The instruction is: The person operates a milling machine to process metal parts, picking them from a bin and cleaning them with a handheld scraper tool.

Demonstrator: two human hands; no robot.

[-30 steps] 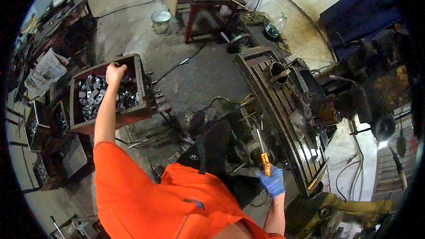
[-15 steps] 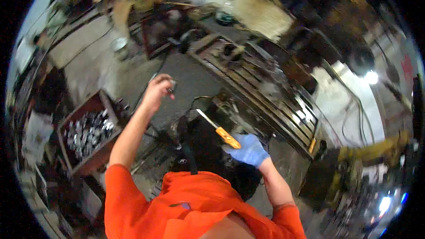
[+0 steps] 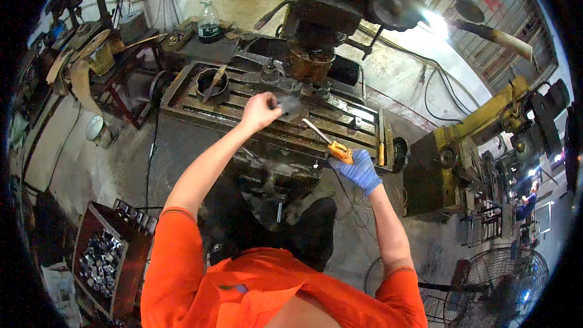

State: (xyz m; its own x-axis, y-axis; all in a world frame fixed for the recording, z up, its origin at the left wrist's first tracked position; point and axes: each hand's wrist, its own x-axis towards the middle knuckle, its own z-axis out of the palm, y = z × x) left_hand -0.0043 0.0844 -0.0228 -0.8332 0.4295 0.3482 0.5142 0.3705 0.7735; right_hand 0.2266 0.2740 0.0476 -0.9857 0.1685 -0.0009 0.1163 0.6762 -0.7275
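My bare left hand (image 3: pixel 261 111) is closed, with its fingertips above the slotted machine table (image 3: pixel 243 88). Something small seems pinched there, but blur and the fingers hide its kind. In a blue glove, my right hand (image 3: pixel 359 170) is wrapped round the orange-yellow handle of a hand tool (image 3: pixel 340 152) with a slim metal shaft. The shaft points up and left, toward the work area under the machine head (image 3: pixel 311 61). A grey blurred patch lies just right of my left fingertips.
A black pot (image 3: pixel 211 93) with a brush (image 3: pixel 216 79) stands on the table's left. Another yellow-handled tool (image 3: pixel 381 153) lies at its right end. A wooden box of metal parts (image 3: pixel 100 261) stands lower left, a fan (image 3: pixel 498 285) lower right. A lamp (image 3: pixel 436 23) shines above.
The view has swung round to face the machine. My left hand has come from over the floor to above the machine table. My right hand still grips the yellow-handled tool, now nearer the table.
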